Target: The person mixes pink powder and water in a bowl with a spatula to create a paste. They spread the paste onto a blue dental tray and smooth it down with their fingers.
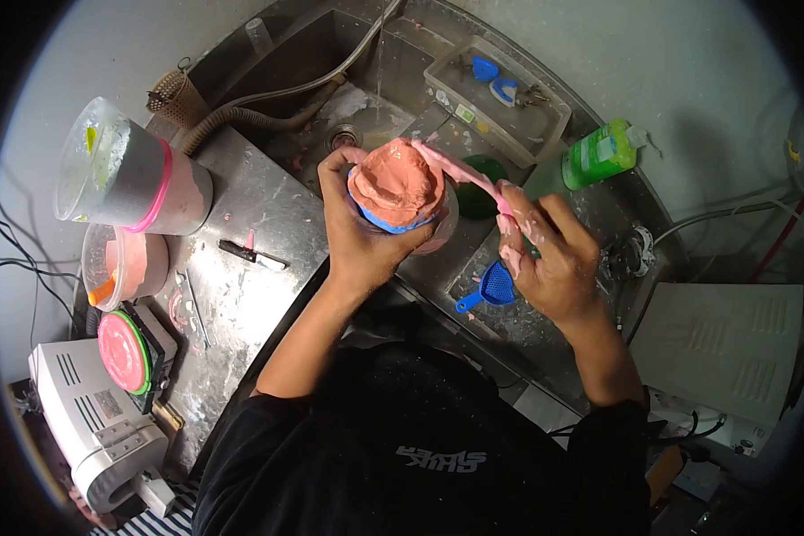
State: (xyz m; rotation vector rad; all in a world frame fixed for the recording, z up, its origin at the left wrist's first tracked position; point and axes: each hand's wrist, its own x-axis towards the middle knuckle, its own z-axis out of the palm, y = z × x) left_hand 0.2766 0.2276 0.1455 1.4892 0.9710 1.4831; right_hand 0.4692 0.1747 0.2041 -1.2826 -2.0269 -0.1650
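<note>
My left hand (359, 219) is wrapped round a blue-edged mixing bowl (386, 223), tilted toward the camera. Thick pink paste (397, 183) is heaped in it, with a hollow in the middle. A pink-smeared spatula (460, 170) is gripped in my right hand (549, 250), its far end touching the paste at the bowl's upper right edge. Pink smears mark the fingers of that hand. Just below it, a blue perforated dental impression tray (496, 286) lies on the metal surface. A translucent rim shows partly behind the bowl.
Beyond my hands is a metal sink (366, 112) with a hose and running water. A clear bin (545, 116) holds blue trays. A green bottle (603, 154) lies right. On the left stand a tall plastic container (134, 174), a tub of pink powder (143, 263) and a knife (250, 255).
</note>
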